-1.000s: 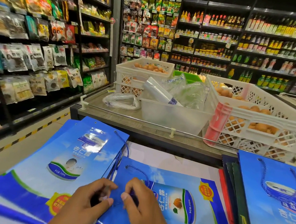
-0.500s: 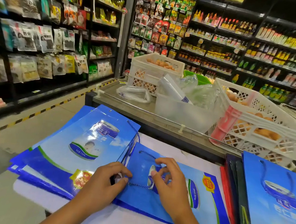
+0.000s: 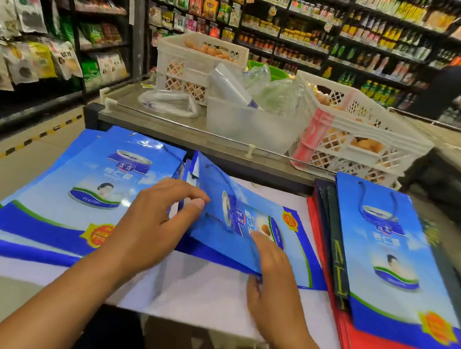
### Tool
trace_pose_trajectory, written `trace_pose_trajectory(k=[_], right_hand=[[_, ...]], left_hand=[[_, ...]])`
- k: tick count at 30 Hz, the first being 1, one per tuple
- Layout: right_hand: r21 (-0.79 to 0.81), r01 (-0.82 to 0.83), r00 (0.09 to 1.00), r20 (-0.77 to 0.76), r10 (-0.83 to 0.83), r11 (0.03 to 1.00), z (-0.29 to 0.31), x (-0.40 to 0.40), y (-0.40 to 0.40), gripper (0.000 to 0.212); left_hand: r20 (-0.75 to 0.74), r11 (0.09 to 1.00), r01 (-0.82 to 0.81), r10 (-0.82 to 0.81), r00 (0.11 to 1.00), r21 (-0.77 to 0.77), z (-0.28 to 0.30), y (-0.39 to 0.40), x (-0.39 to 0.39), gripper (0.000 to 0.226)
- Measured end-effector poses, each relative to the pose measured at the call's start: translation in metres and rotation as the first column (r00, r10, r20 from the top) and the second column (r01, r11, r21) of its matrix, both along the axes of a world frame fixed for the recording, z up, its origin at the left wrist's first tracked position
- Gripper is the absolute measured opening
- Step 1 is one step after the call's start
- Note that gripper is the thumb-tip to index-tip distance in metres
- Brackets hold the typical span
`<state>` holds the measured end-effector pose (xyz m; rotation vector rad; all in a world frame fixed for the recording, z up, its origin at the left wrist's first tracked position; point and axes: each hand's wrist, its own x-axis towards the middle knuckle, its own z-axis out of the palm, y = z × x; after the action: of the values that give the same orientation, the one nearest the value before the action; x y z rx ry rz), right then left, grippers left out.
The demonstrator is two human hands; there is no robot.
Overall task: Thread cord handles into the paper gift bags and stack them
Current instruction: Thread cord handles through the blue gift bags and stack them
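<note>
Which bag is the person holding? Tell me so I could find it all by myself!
Look at the white table in front of the egg crates. Flat blue bags lie in a pile on the left and a pile on the right. The middle bag is the one: both hands, left hand and right hand, hold it, and it alone is tilted up off the table.

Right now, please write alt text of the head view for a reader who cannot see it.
Two bare hands, left hand and right hand, lift a flat blue paper gift bag off a white table, between a left stack of blue bags and a right stack, in a shop.
</note>
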<state>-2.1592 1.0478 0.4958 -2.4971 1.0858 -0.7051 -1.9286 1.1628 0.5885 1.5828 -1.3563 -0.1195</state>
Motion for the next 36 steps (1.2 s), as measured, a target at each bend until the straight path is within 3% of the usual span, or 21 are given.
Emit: trace_pose_trajectory(k=[5, 8, 10, 11, 14, 17, 19, 23, 32, 36], right_hand=[[-0.082, 0.105, 0.951, 0.301, -0.076, 0.991, 0.022, -0.012, -0.002, 0.057], [-0.142, 0.161, 0.867, 0.492, -0.072, 0.977, 0.055, -0.02, 0.003, 0.03], [-0.116, 0.226, 0.796, 0.595, -0.115, 0.967, 0.074, -0.027, 0.006, 0.012], [-0.068, 0.254, 0.749, 0.646, -0.151, 0.965, 0.083, -0.031, 0.007, 0.014], [0.123, 0.178, 0.627, 0.75, -0.208, 0.976, 0.099, -0.049, 0.006, 0.013], [0.285, 0.017, 0.516, 0.818, -0.253, 0.958, 0.107, -0.069, 0.006, 0.021], [0.34, -0.026, 0.5, 0.818, -0.282, 0.94, 0.107, -0.081, 0.003, 0.024], [0.371, 0.04, 0.538, 0.774, -0.333, 0.928, 0.096, -0.112, -0.006, 0.024], [0.321, 0.317, 0.603, 0.658, -0.451, 0.893, 0.093, -0.191, -0.063, 0.014], [0.132, 0.563, 0.701, 0.446, -0.556, 0.816, 0.105, -0.217, -0.116, 0.024]], left_hand=[[0.14, 0.977, 0.18, -0.164, 0.976, -0.112, 0.045, 0.015, -0.024, 0.03], [0.042, 0.93, 0.252, -0.25, 0.967, -0.266, 0.058, 0.021, -0.029, 0.046], [-0.057, 0.91, 0.176, -0.213, 0.975, -0.376, 0.053, 0.016, -0.026, 0.049], [-0.115, 0.913, 0.125, -0.182, 0.976, -0.388, 0.048, 0.012, -0.023, 0.05], [-0.214, 0.977, 0.022, -0.068, 0.974, -0.211, 0.03, -0.008, -0.017, 0.055], [-0.222, 0.996, 0.094, -0.091, 0.971, 0.004, 0.019, -0.031, -0.027, 0.059], [-0.231, 0.986, 0.168, -0.159, 0.96, 0.021, 0.019, -0.046, -0.042, 0.045], [-0.227, 0.974, 0.223, -0.212, 0.951, 0.025, 0.017, -0.072, -0.076, 0.014], [-0.302, 0.937, 0.321, -0.268, 0.915, 0.139, 0.01, -0.143, -0.148, 0.024], [-0.237, 0.94, 0.274, -0.224, 0.945, 0.204, 0.013, -0.201, -0.169, 0.034]])
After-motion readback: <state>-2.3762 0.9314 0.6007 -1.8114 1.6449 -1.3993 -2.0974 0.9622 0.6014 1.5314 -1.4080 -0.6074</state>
